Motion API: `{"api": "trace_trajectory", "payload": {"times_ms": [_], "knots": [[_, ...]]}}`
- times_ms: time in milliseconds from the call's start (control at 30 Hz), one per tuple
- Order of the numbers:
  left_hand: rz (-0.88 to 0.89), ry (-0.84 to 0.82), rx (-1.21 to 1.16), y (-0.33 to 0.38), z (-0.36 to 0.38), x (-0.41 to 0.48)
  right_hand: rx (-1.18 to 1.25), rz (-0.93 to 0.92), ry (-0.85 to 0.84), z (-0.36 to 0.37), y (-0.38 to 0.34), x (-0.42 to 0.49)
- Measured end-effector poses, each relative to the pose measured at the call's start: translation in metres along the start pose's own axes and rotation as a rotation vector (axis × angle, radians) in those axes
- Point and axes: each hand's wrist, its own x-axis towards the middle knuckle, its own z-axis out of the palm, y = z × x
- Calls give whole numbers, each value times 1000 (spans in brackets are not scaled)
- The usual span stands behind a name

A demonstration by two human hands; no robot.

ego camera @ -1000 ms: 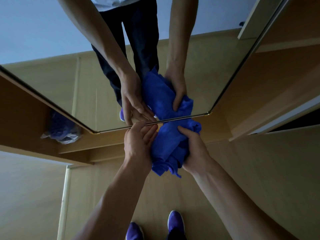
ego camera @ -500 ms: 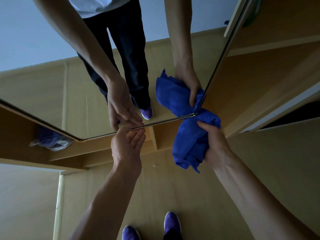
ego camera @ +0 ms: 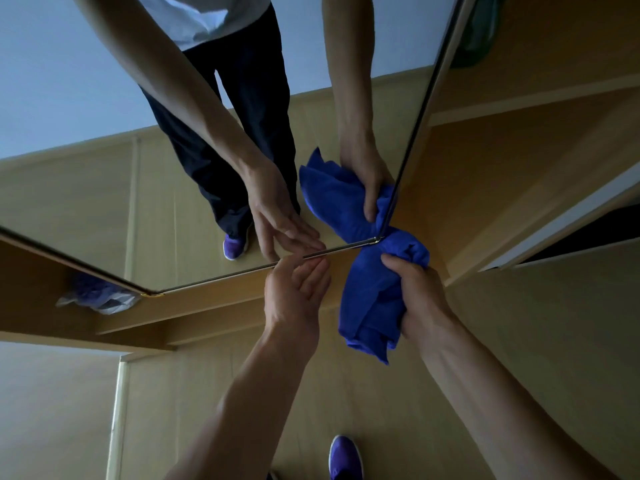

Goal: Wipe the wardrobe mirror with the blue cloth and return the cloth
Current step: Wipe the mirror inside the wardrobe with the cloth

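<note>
The right hand (ego camera: pixel 420 292) is raised to the lower right corner of the thin-edged wardrobe mirror (ego camera: pixel 104 188). Its grip is curled tightly round the bunched blue cloth (ego camera: pixel 370 299), which is pressed against that corner and hangs below it. The left hand (ego camera: pixel 294 296) is held palm up, its grip spread and empty, with the fingertips at the mirror's bottom edge. A crumpled plastic bag (ego camera: pixel 100 299) is seen on a wooden shelf (ego camera: pixel 41 317) by the mirror's lower left corner.

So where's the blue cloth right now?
Right of centre in the head view, the blue cloth is bunched in the right hand against the lower right corner of the mirror, just beside the left hand.
</note>
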Motion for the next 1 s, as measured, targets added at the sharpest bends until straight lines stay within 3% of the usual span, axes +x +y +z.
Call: {"api": "trace_trajectory", "payload": {"times_ms": [200,367,733,1000], "knots": [[-28,15,-65,-1,-1,-2,-124,-250,92,-11,-24,-7],[-46,26,-85,3,1,-4,-148,-412,44,-8,-55,-24],[-78,-3,-76,5,-4,-11,-269,-321,94,-14,-42,-16],[-138,-21,96,15,-2,-33,-315,-394,153,-3,-67,-29]]}}
